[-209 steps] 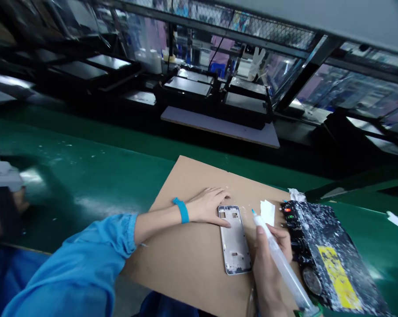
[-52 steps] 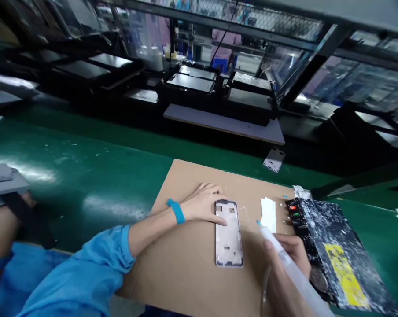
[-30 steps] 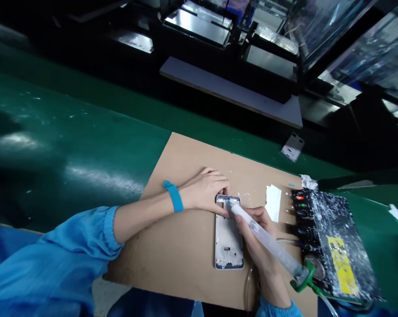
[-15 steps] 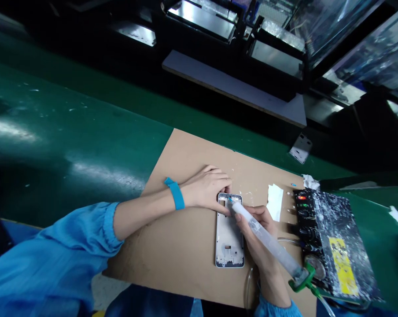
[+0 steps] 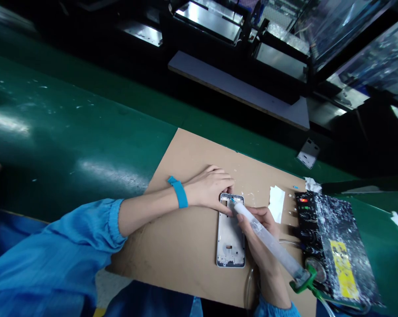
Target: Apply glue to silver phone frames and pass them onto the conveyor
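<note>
A silver phone frame lies face up on a brown cardboard sheet. My left hand, with a blue wristband, steadies its upper end. The thumb reaches over the left side and the fingers curl at the top edge. In my right hand is a translucent dispensing syringe, held slanted like a pen. Its blue needle tip meets or hovers just over the frame's top end; contact cannot be made out. A green cap with a clear hose closes the syringe's rear end.
Right of the cardboard stands a black, white-smeared dispenser box with lit indicators and a gauge. White paper lies before it. Another phone frame rests on the green bench. Behind runs a grey shelf board.
The view has shifted slightly, so everything appears a little farther right. Both hands keep nearly the same pose, with the syringe tip still at the frame's top end.
</note>
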A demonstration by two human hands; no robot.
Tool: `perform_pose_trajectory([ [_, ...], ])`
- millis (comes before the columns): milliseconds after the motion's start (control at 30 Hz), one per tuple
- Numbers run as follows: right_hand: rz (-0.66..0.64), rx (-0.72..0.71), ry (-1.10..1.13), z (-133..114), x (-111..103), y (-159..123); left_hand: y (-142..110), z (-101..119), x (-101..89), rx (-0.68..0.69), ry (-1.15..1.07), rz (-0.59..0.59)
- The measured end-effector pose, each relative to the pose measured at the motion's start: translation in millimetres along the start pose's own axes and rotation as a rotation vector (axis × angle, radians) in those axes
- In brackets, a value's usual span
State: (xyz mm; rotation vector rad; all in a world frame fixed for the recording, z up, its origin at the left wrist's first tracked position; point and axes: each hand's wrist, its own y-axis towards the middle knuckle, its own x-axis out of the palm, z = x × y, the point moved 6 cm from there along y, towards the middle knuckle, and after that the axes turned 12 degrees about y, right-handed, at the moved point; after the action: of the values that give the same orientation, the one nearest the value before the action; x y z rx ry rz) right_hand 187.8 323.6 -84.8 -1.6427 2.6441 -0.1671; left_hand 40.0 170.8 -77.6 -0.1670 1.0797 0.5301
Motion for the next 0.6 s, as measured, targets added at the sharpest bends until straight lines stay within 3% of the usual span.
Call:
perform_pose_trajectory([
  [467,0.052,0.051,0.032,11,-6,-4,0,0,1.0,0.012,-0.016,-0.006],
  [600,0.051,0.001,0.029,7,-4,-3,0,0,0.7,0.008,-0.017,0.001],
])
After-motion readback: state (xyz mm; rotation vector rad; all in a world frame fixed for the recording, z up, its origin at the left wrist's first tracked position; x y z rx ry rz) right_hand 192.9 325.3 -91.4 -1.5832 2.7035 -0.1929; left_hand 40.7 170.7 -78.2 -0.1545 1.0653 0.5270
